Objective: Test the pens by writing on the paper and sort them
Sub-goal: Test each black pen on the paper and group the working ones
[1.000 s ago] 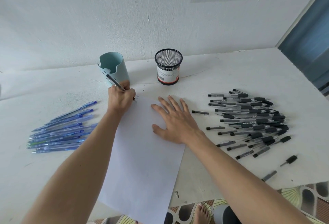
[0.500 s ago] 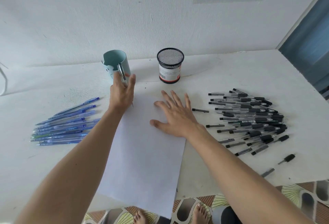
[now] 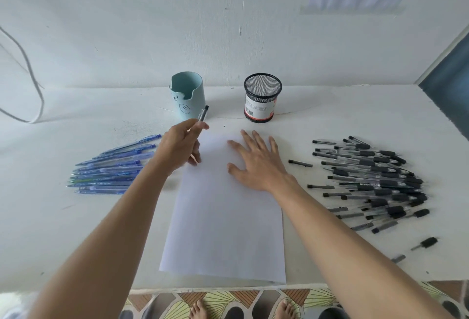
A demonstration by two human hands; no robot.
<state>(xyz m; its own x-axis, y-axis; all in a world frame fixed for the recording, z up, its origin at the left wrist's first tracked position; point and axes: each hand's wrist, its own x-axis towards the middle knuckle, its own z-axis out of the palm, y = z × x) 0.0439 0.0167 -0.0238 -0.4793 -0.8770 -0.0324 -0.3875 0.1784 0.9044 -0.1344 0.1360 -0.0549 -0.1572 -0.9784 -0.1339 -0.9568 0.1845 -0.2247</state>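
Observation:
A white sheet of paper (image 3: 223, 217) lies on the white table in front of me. My left hand (image 3: 179, 146) is lifted above the paper's far left corner and pinches a clear pen with a black tip (image 3: 202, 115), held upright just in front of the light blue cup (image 3: 187, 95). My right hand (image 3: 256, 161) lies flat on the paper with fingers spread. A black mesh pen holder (image 3: 262, 98) stands to the right of the cup. Several blue pens (image 3: 114, 169) lie at the left, and a pile of black pens (image 3: 375, 181) lies at the right.
The wall rises right behind the two cups. A grey cable (image 3: 30, 77) hangs at the far left. The table's front edge (image 3: 228, 285) runs just below the paper, with patterned floor and bare feet (image 3: 200, 309) beneath. A few loose pen parts (image 3: 426, 242) lie at the right front.
My left hand lifted the pen off the paper and raised it toward the light blue cup. The right hand stayed flat on the paper.

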